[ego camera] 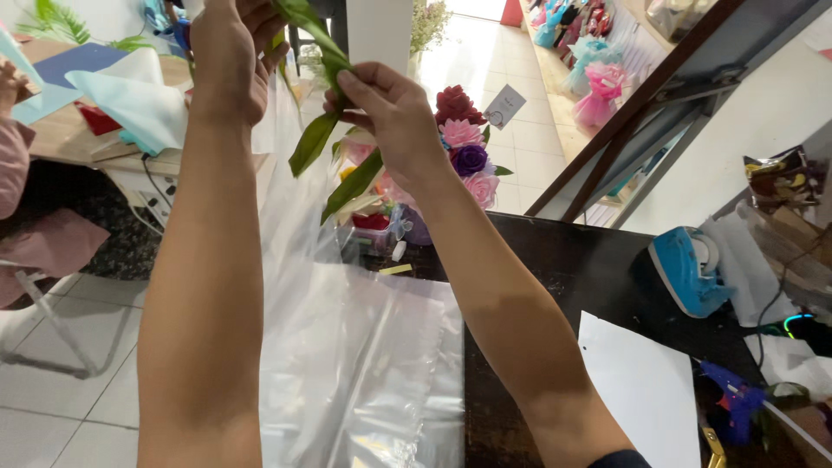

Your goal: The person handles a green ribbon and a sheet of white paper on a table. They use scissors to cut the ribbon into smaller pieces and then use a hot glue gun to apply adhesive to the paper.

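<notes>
Head view: leafy stem (325,104) upright, leaves drooping.

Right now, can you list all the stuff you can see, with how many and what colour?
leafy stem: one, green, held up between both hands
clear plastic sheet: one, see-through, hanging over the table edge
table: one, black, at right
flower bunch: one, red, pink and purple, behind the stem
white paper: one, white, on the table
tape dispenser: one, blue, on the table
glue gun: one, blue, table's near right
paper sheets: several, pale blue and dark blue, far left desk
left hand: one, gripping the stem top
right hand: one, fingers pinching the stem
</notes>
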